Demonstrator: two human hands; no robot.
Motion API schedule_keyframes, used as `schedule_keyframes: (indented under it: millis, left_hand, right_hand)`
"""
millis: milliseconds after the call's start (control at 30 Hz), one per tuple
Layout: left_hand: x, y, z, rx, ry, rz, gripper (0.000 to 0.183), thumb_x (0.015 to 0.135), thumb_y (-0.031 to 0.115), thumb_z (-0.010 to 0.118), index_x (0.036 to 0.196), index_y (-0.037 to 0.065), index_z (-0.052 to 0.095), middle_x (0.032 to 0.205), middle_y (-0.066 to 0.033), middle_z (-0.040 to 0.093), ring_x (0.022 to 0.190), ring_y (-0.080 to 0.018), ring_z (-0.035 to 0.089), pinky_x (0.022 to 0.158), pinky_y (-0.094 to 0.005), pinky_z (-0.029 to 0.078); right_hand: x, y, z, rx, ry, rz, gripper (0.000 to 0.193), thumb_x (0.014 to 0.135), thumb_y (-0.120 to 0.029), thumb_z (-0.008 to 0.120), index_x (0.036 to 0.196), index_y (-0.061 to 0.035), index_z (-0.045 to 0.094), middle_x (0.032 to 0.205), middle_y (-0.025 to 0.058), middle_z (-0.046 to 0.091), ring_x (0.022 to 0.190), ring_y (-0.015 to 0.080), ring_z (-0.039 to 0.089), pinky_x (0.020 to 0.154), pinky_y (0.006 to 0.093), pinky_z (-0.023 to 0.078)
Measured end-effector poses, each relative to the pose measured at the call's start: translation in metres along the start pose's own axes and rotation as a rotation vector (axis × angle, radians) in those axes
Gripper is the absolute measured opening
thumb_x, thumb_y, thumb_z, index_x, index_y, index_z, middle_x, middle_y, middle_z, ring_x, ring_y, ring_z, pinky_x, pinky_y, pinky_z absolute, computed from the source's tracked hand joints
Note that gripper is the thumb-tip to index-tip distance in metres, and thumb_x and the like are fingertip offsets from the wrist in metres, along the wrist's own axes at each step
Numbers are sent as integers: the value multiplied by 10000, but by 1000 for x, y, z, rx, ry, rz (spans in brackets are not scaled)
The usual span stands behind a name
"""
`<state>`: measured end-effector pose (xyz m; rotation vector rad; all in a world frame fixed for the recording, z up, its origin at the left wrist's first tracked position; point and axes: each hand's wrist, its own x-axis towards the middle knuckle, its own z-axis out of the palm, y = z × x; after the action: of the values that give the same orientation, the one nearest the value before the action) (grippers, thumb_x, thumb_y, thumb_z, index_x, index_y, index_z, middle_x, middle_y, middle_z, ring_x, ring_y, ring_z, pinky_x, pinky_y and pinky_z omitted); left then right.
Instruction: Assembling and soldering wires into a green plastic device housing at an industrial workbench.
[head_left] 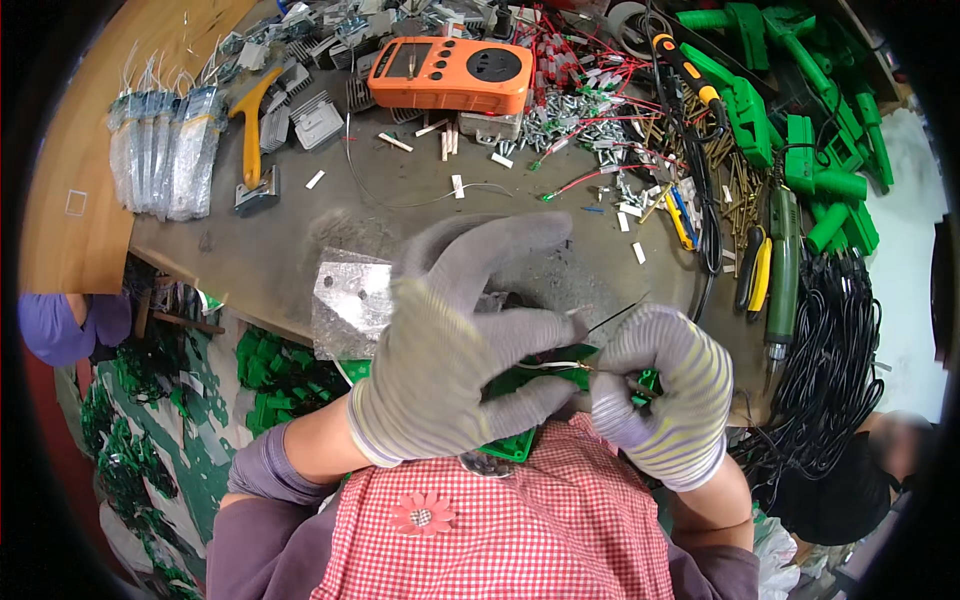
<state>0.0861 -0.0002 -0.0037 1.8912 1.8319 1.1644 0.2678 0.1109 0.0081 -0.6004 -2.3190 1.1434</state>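
Both my hands wear grey striped gloves and meet close to my chest. My left hand (440, 350) has its upper fingers stretched out, while its lower fingers and thumb close around a white wire (545, 366). My right hand (665, 395) pinches the wire's bare, copper-coloured end, and its fingertips partly hide it. A thin dark wire (615, 315) sticks up between the hands. Under them lies a green plastic housing (515, 445), mostly covered by my left hand. A clear plastic sheet with a silvery plate (355, 295) rests on the table beside my left hand.
An orange meter (450, 75) stands at the back among screws (560, 120) and metal heat sinks (318, 120). A yellow-handled tool (255, 125) and wrapped parts (165, 150) lie left. Right are a green electric screwdriver (783, 265), pliers (755, 270), black cables (825, 370) and green housings (840, 170).
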Motion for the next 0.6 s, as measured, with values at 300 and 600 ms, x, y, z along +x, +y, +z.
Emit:
schedule_keyframes:
  millis: [300,600]
  left_hand:
    - [0,-9,4,-212,-38,25,110,762,225,736,786,122,707,1349,-152,578,1214,-342,520,998,-460,406]
    - [4,-7,-3,-65,-74,55,75,767,162,742,764,103,697,1372,-177,552,1214,-353,507,1029,-448,383]
  right_hand:
    - [5,1,-4,-527,3,-646,172,787,-214,736,856,-68,679,708,66,638,682,237,617,584,398,434]
    - [8,1,-1,-389,-86,-389,205,696,-211,770,854,-105,694,747,55,607,708,280,609,626,400,466]
